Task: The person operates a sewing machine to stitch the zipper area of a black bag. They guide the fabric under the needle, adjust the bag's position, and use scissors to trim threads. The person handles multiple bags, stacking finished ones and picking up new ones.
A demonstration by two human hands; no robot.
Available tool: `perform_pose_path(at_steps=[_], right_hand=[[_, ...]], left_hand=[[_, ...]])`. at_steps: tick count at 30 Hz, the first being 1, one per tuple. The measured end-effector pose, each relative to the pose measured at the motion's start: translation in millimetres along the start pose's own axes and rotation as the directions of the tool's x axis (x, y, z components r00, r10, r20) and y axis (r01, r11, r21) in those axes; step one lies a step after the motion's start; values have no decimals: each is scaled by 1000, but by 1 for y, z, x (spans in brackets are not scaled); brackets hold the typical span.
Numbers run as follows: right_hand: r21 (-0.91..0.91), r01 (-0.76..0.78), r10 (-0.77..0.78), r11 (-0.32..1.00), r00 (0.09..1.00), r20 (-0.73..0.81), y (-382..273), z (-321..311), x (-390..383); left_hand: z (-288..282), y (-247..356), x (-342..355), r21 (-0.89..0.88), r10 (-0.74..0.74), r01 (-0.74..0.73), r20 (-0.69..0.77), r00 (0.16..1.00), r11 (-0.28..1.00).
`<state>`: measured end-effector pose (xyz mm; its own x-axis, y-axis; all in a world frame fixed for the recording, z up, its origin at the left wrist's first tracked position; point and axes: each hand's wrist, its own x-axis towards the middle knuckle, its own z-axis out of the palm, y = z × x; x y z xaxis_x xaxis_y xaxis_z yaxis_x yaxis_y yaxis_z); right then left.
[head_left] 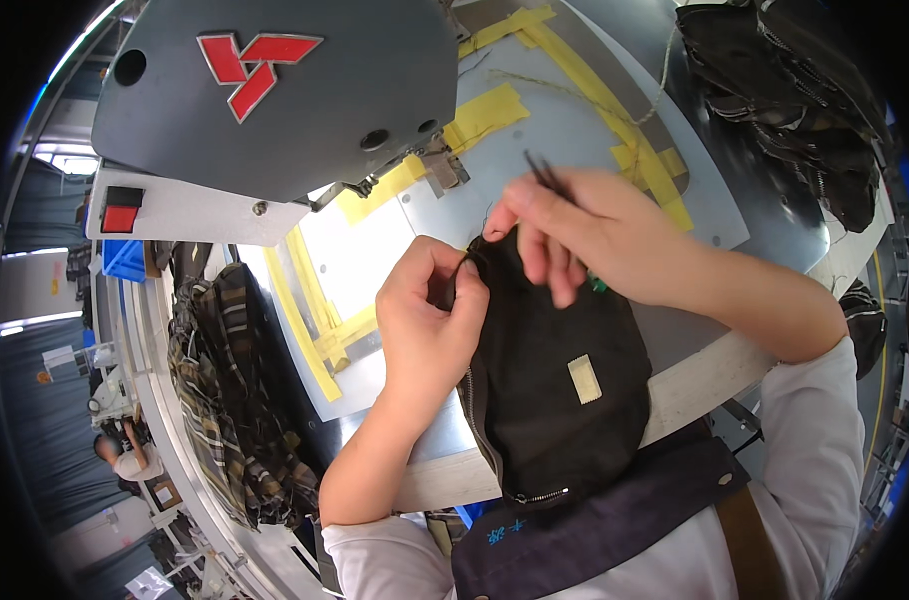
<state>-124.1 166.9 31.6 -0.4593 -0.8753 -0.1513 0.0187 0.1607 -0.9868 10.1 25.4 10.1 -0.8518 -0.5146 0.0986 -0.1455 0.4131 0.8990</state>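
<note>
Left hand (430,320) fingers are closed, pinching the far edge of a black zippered garment (560,385) that lies on the near desk (575,130) edge; right hand (575,235) fingers grip thin dark tweezers (547,177) and touch the same edge. A small cream rectangular label (585,379) sits mid-garment. Yellow tape strips (565,60) cross the desk farther off, and a red angular emblem (250,65) marks the grey sewing machine (275,100) at far left.

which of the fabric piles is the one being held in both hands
The plain black zippered piece in front of the person, with a small pale label; the plaid pile at left and the dark pile at upper right lie untouched.
</note>
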Motion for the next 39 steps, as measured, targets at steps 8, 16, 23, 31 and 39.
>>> perform_pose_path(at_steps=[8, 16, 23, 31, 39], right_hand=[[229, -322, 248, 919, 922, 298, 16, 23, -20], [392, -342, 281, 854, 938, 204, 26, 33, -24], [496, -229, 226, 837, 972, 66, 29, 48, -28], [647, -162, 192, 745, 981, 25, 30, 57, -32], [684, -190, 223, 704, 974, 41, 27, 57, -30]], left_hand=[[4, -4, -4, 75, 60, -56, -48, 997, 996], [5, 5, -9, 197, 113, -107, -19, 993, 974], [7, 4, -12, 160, 126, -122, -19, 992, 980], [9, 7, -14, 51, 102, -101, -17, 995, 994], [9, 6, -15, 178, 201, -200, 17, 980, 963]])
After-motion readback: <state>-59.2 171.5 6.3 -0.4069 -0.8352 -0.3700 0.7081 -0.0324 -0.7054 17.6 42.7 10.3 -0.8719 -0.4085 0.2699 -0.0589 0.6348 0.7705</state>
